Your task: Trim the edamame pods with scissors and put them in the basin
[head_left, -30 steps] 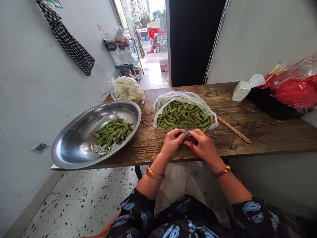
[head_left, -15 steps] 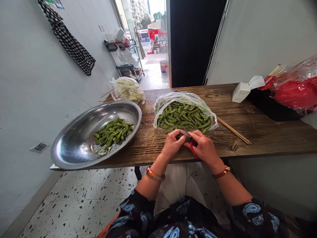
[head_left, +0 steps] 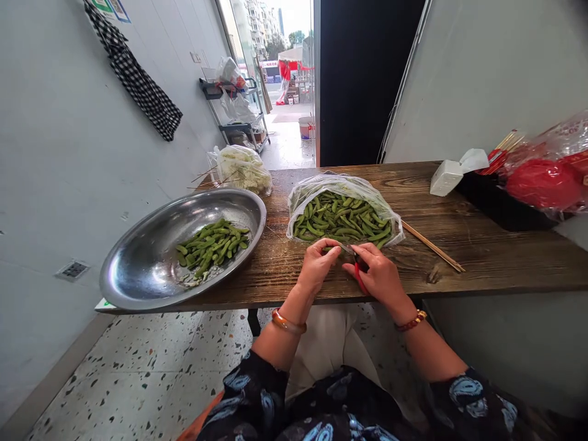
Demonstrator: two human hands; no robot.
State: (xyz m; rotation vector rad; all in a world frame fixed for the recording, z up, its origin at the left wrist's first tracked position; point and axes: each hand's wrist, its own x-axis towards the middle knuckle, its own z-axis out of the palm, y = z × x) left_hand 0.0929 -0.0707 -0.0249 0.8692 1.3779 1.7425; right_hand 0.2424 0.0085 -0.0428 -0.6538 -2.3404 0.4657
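My left hand (head_left: 316,264) is closed in a pinch on a green soybean pod (head_left: 327,248), mostly covered by the fingers. In my right hand (head_left: 377,269) are scissors (head_left: 358,275) with red handles, their blades pointing left toward the pod. Just beyond both hands lies a white plastic bag (head_left: 397,233), its mouth facing me and full of green pods (head_left: 342,214). To the left, a wide steel basin (head_left: 138,266) holds a smaller heap of pods (head_left: 214,245), with bits of trimmings beside them.
Wooden skewers (head_left: 434,247) lie right of the bag on the wooden table (head_left: 496,263). Behind the basin sits a clear bag of pale vegetables (head_left: 243,171). A tissue pack (head_left: 446,177) and a black box (head_left: 496,199) with red packages stand at the right.
My left hand has drawn slightly away from the right, and the pod in its fingers now shows near the scissor blades. The view has shifted slightly.
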